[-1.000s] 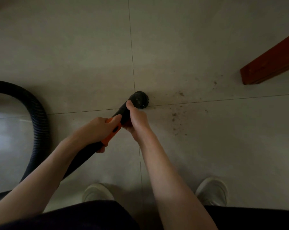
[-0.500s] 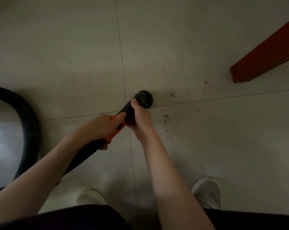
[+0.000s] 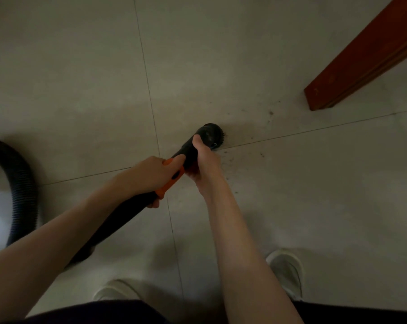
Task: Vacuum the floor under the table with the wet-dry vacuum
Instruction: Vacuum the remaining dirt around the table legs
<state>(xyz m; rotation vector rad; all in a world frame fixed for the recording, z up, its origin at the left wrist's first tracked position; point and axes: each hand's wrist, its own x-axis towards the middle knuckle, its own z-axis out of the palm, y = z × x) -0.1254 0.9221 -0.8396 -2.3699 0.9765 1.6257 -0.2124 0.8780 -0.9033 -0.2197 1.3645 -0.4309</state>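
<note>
Nearest me I see dark trousers [image 3: 99, 311] along the bottom edge, and past them two pale shoes: one [image 3: 117, 289] below my left forearm, the other [image 3: 286, 271] to the right of my right forearm, both flat on the tiled floor [image 3: 326, 206]

My left hand [image 3: 148, 175] is wrapped around the vacuum wand [image 3: 118, 218] where its orange collar [image 3: 172, 181] sits, fingers curled under it and thumb lying along the top. The black tube runs back from that hand toward my left side. Just ahead of it, touching it, my right hand [image 3: 203, 167] is clamped on the black neck of the brush [image 3: 209, 135], thumb pressed up along it. The round brush head sticks out just beyond my right thumb, bristles down at the floor, right by a tile joint

I can read no brand, label or writing on the wand or brush; the surfaces are dark and the light is dim

To the right of the brush and my right hand, dark crumbs [image 3: 262, 155] are scattered over the tiles, thinning out farther away. Well off to the left of my left hand, the ribbed black hose [image 3: 22, 190] curves across the floor. Farthest out, up and to the right of the brush, a red-brown wooden leg [image 3: 361, 59] slants down to the floor
</note>
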